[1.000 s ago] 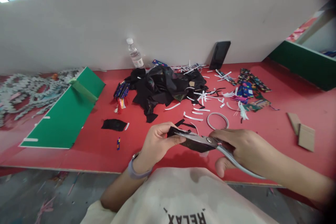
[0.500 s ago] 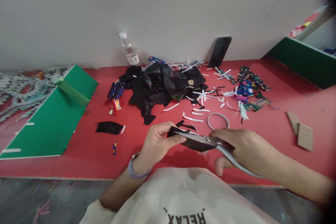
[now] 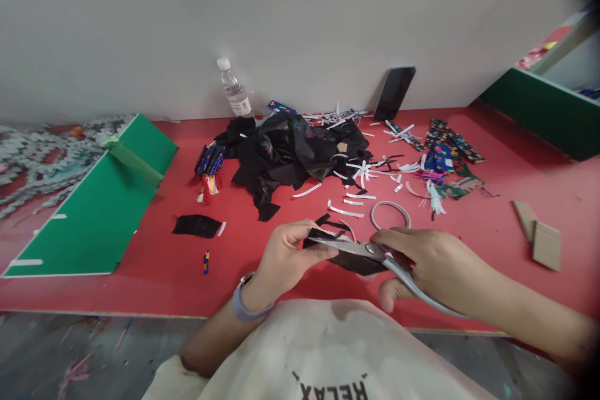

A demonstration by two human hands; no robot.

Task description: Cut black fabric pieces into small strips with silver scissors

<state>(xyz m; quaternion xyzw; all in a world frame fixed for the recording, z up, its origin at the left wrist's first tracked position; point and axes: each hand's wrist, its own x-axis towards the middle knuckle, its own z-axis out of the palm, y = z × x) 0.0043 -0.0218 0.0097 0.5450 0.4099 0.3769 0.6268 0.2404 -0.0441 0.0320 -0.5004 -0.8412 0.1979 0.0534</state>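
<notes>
The left hand [image 3: 285,256] pinches a small black fabric piece [image 3: 349,259] between thumb and fingers, low over the near edge of the red tabletop [image 3: 154,256], at about 6 o'clock in the view. The right hand [image 3: 431,262] is clenched around the handles of the metal scissors [image 3: 360,249], whose blades point toward 9 o'clock and lie across the top of the piece, nearly shut as far as can be judged.

To cut well here, the fabric should be held taut close to the blades, the pinching thumb kept clear of the tips, and the blades closed in one smooth stroke — small pieces tend to fold and slip between blades otherwise.

Hard to make out: the far edge of the black piece is covered by the blades and the left thumb, so the cut line cannot be seen. The lower scissor handle runs under the right palm. Whether the piece is one layer or folded cannot be told.

At 12 o'clock lie a heap of black cloth [image 3: 290,153] and white strips [image 3: 344,209]; a white ring [image 3: 390,214] sits just beyond the right hand — and a water bottle [image 3: 233,90] stands by the wall.
</notes>
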